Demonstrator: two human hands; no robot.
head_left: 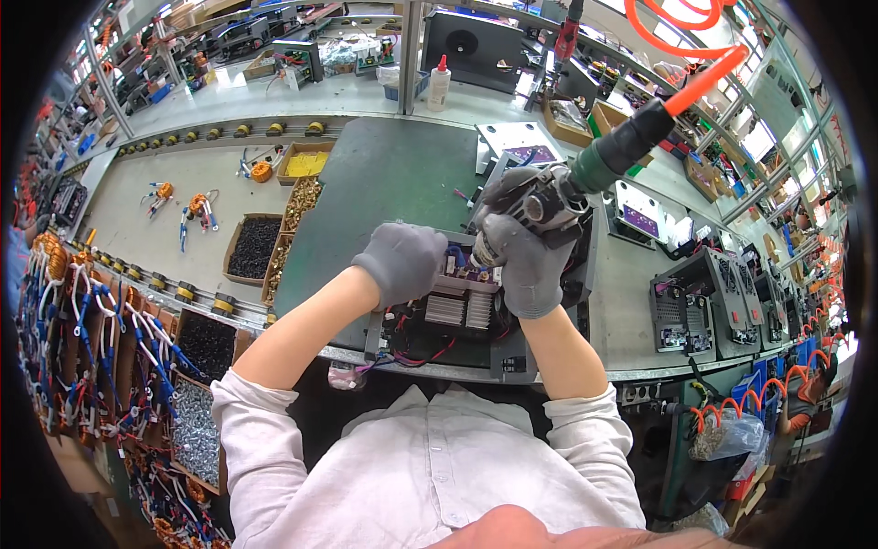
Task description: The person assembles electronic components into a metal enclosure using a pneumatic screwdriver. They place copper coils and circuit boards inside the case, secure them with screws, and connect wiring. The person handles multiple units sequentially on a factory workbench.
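Note:
Both hands wear grey gloves. My right hand is wrapped round an air screwdriver with a dark green body, tilted so its tip points down into an open electronics unit. The tip itself is hidden by the hand. Beside it, at the unit's left side, my left hand is closed, its fingertips tucked out of sight against the unit; whatever they pinch is hidden. Silver heat sinks, a circuit board and loose red and black wires show inside the unit. An orange hose runs up from the screwdriver.
A green mat covers the bench. To the left stand boxes of black screws, brass parts and yellow parts, plus wired copper coils. A glue bottle stands behind; more metal units sit at right.

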